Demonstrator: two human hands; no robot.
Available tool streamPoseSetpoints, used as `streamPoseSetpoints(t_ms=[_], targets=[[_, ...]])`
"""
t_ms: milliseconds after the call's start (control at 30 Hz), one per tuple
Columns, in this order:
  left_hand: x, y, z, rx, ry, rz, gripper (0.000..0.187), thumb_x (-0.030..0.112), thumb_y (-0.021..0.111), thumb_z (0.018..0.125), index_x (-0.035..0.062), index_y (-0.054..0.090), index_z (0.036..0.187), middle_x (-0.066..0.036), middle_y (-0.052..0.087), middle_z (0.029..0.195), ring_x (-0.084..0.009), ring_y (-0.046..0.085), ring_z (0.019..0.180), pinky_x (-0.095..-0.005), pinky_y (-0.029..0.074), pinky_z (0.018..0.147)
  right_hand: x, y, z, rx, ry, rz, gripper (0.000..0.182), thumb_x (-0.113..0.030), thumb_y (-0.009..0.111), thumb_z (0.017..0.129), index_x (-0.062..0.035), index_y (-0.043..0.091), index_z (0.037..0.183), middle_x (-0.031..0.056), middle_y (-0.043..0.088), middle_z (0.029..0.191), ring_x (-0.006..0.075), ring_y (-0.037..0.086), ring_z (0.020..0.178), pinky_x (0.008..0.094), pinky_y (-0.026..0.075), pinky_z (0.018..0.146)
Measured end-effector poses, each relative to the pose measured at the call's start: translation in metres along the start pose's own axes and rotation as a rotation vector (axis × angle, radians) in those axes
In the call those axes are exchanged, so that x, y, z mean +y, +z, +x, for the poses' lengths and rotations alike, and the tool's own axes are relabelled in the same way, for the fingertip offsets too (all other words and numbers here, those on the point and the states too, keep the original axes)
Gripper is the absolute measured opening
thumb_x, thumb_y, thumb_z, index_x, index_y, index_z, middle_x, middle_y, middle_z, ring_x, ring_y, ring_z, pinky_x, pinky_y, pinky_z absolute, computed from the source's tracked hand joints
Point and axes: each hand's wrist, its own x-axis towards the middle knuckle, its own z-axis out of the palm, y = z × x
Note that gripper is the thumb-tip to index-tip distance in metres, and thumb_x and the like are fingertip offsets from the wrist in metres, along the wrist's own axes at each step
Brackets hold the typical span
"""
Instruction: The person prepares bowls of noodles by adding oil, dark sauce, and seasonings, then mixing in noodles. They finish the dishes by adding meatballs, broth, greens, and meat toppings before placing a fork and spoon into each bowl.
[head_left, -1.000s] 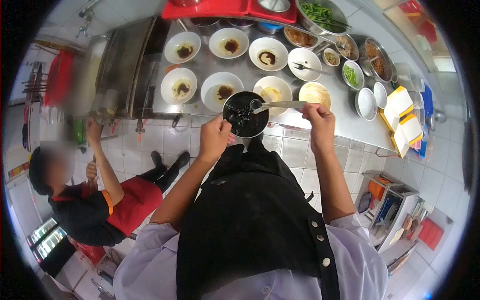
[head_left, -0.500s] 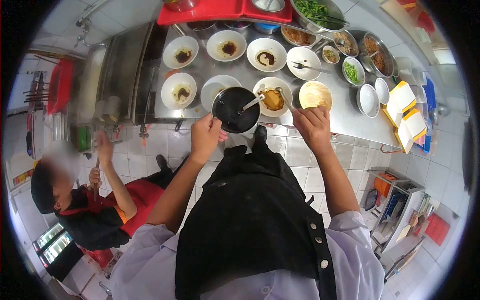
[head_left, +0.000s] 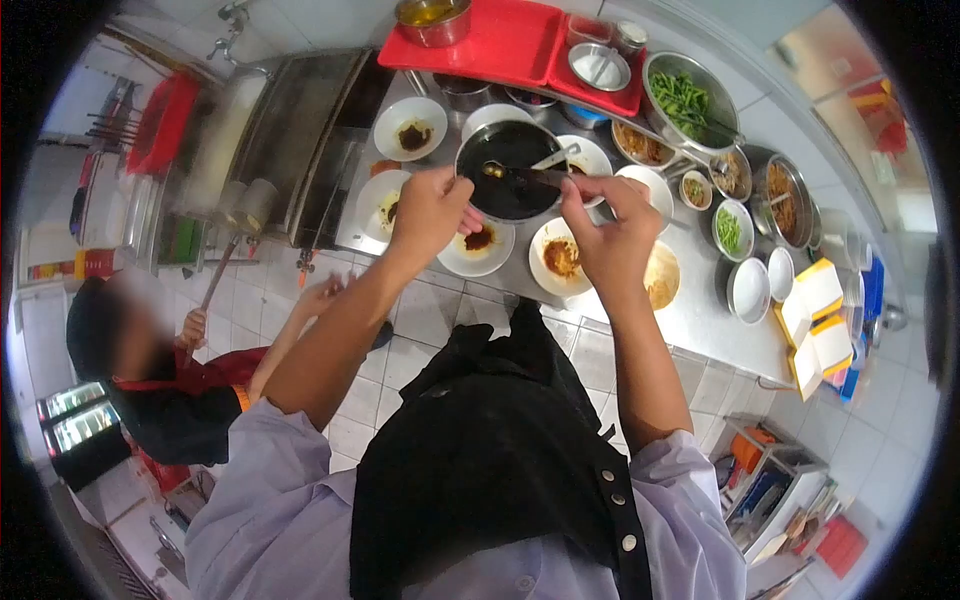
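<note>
My left hand [head_left: 435,212] grips the rim of a round container of dark liquid [head_left: 512,205], held above the counter's white bowls. In my right hand [head_left: 615,222], thumb and fingers pinch the handle of a spoon [head_left: 494,170], whose small bowl is over the dark liquid. A second metal utensil [head_left: 556,157] leans out over the container's far rim. Below the container, a white bowl [head_left: 478,262] has dark sauce inside. Near my right hand are a bowl with brown sauce [head_left: 560,258] and a yellowish bowl [head_left: 661,278].
More sauced bowls [head_left: 411,130] line the steel counter [head_left: 700,300]. Red trays [head_left: 500,40] sit behind, greens [head_left: 680,105] and other toppings to the right, beside open yellow boxes [head_left: 812,320]. At left, a co-worker in a dark cap grips a long handle [head_left: 215,275] near the cooking station.
The container in my left hand has moved up and right over the bowls. My right hand's spoon has left the brown-sauce bowl and is now over the dark liquid. The view has shifted.
</note>
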Motion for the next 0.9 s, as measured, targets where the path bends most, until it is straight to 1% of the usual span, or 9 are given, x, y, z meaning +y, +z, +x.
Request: streamPoseSetpoints(t_ms=[67, 200, 433, 500, 533, 600, 700, 800, 900], targets=[[0.014, 0.002, 0.023, 0.04, 0.045, 0.027, 0.025, 0.012, 0.053, 0.098, -0.0074, 0.061, 0.084, -0.018, 0.07, 0.072, -0.0212, 0.071, 0.06, -0.029, 0.058, 0.053, 0.016, 0.015, 0.022, -0.023, 0.09, 0.042, 0.008, -0.011, 0.08, 0.08, -0.0055, 0.075, 0.082, 0.0066, 0.072, 0.073, 0.02, 0.066, 0.069, 0.0343, 0.045, 0.081], [0.041, 0.007, 0.073, 0.127, 0.071, 0.012, 0.027, 0.012, 0.052, 0.099, -0.007, 0.061, 0.082, -0.02, 0.071, 0.073, -0.0222, 0.072, 0.061, -0.0297, 0.059, 0.054, 0.045, 0.031, 0.073, -0.099, 0.289, 0.164, 0.016, -0.016, 0.077, 0.082, -0.0013, 0.072, 0.079, 0.0113, 0.069, 0.067, 0.0211, 0.066, 0.056, 0.0331, 0.051, 0.058], [0.067, 0.014, 0.147, 0.26, 0.119, 0.072, 0.031, 0.018, 0.053, 0.101, -0.0074, 0.064, 0.088, -0.021, 0.073, 0.08, -0.0218, 0.073, 0.064, -0.0298, 0.058, 0.056, 0.11, 0.017, 0.152, -0.232, 0.247, -0.008, 0.032, -0.035, 0.073, 0.09, -0.0026, 0.076, 0.091, 0.0183, 0.073, 0.077, 0.0329, 0.073, 0.071, 0.044, 0.056, 0.067], [0.068, 0.014, 0.167, 0.283, 0.134, 0.067, 0.031, 0.018, 0.053, 0.1, -0.0079, 0.065, 0.089, -0.022, 0.073, 0.081, -0.0225, 0.073, 0.065, -0.0301, 0.058, 0.057, 0.145, 0.012, 0.169, -0.319, 0.115, -0.406, 0.026, -0.03, 0.067, 0.093, -0.0057, 0.076, 0.089, 0.0161, 0.074, 0.077, 0.0315, 0.074, 0.073, 0.0446, 0.055, 0.078], [0.068, 0.014, 0.176, 0.296, 0.146, 0.063, 0.031, 0.019, 0.053, 0.1, -0.0083, 0.065, 0.09, -0.022, 0.073, 0.082, -0.0233, 0.074, 0.066, -0.0304, 0.059, 0.057, 0.16, 0.013, 0.177, -0.328, 0.106, -0.402, 0.026, -0.03, 0.067, 0.093, -0.0057, 0.076, 0.089, 0.0161, 0.074, 0.077, 0.0315, 0.074, 0.073, 0.0446, 0.055, 0.078], [0.066, 0.016, 0.196, 0.315, 0.136, 0.055, 0.032, 0.019, 0.053, 0.1, -0.0088, 0.066, 0.091, -0.022, 0.073, 0.082, -0.0237, 0.074, 0.066, -0.0304, 0.06, 0.058, 0.188, 0.018, 0.191, -0.316, -0.22, -0.86, 0.019, -0.022, 0.062, 0.092, -0.0108, 0.076, 0.087, 0.0131, 0.075, 0.079, 0.0301, 0.075, 0.082, 0.0462, 0.048, 0.091], [0.063, 0.025, 0.219, 0.382, 0.121, 0.025, 0.03, 0.013, 0.053, 0.098, -0.0115, 0.066, 0.086, -0.023, 0.073, 0.077, -0.0243, 0.074, 0.063, -0.0298, 0.061, 0.055, 0.218, 0.04, 0.208, -0.498, -0.278, -0.976, 0.013, -0.017, 0.063, 0.088, -0.0099, 0.074, 0.087, 0.0135, 0.075, 0.088, 0.0315, 0.072, 0.088, 0.0491, 0.042, 0.092], [0.049, 0.027, 0.246, 0.402, 0.129, -0.048, 0.03, 0.012, 0.053, 0.098, -0.0117, 0.064, 0.084, -0.024, 0.073, 0.079, -0.0253, 0.075, 0.064, -0.0308, 0.062, 0.056, 0.214, 0.047, 0.212, -0.67, -0.161, -0.935, 0.016, -0.009, 0.058, 0.084, -0.0079, 0.074, 0.088, 0.0153, 0.075, 0.092, 0.0339, 0.071, 0.094, 0.0509, 0.042, 0.093], [0.039, 0.03, 0.264, 0.405, 0.099, -0.062, 0.029, 0.011, 0.052, 0.099, -0.0118, 0.062, 0.085, -0.025, 0.073, 0.079, -0.0273, 0.075, 0.064, -0.0322, 0.063, 0.056, 0.219, 0.051, 0.21, -0.632, -0.019, -0.853, 0.016, -0.009, 0.058, 0.083, -0.0071, 0.074, 0.087, 0.0177, 0.074, 0.094, 0.0361, 0.07, 0.099, 0.055, 0.039, 0.097]])
